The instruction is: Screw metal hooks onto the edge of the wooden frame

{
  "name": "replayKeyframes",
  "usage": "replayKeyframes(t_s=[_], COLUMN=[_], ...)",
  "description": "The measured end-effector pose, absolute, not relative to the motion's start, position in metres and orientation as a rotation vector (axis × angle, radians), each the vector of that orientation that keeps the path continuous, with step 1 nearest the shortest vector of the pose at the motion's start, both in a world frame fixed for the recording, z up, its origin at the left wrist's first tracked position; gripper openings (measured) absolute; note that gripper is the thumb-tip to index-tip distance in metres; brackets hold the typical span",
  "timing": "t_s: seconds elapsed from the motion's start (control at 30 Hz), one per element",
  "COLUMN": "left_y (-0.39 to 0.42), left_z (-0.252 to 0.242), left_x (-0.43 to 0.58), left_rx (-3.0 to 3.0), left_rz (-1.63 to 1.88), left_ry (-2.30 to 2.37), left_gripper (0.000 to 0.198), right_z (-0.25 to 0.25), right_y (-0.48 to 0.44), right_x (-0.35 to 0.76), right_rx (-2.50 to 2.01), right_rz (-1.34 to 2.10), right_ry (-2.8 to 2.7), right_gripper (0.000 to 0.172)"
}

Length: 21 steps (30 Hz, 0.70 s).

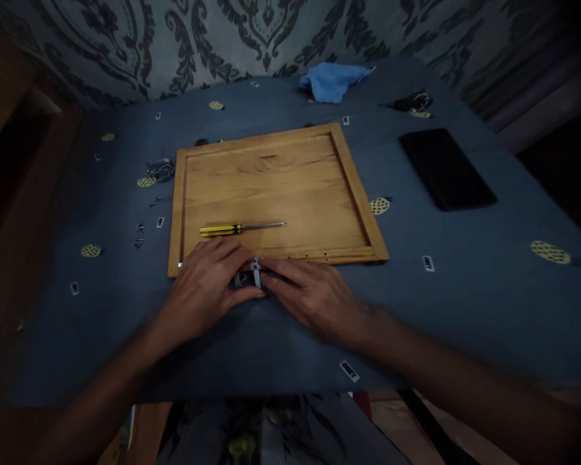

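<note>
A small metal hinge [256, 272] sits at the near edge of a framed wooden panel [271, 187], between my two hands. My left hand [208, 281] is closed around its left side, fingers on the panel's near rail and thumb below. From the right, my right hand [314, 297] pinches at it with the index finger and thumb. Part of the hinge is hidden by my fingers. A screwdriver [242, 228] with a yellow and black handle lies on the panel just beyond my left hand, its tip pointing right. Several small dark holes show along the near rail.
Left of the panel lie another metal hinge piece [161, 170] and several screws [139, 243]. A blue cloth [334, 81], a dark object with a ring [411, 102] and a black flat tablet-like item [446, 169] rest on the patterned blue tablecloth [489, 290]. A patterned wall stands behind.
</note>
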<state>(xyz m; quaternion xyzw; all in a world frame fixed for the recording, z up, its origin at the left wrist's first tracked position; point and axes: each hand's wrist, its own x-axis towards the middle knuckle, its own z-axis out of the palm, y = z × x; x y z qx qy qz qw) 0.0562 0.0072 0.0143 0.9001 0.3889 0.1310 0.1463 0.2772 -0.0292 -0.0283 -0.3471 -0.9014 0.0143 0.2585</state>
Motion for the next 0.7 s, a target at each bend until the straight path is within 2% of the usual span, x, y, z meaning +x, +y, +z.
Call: replayKeyframes(t_s=[0.7], left_y=[0.0069], left_z=[0.0144], left_x=[0.0579], left_rx=[2.591], left_rz=[0.384], left_ry=[1.128], left_gripper=[0.037], right_z=[-0.0251], right_y=[-0.0292], right_x=[0.2766], right_rx=[-0.934], right_rz=[0.048], right_ry=[-2.415], right_gripper=[0.028])
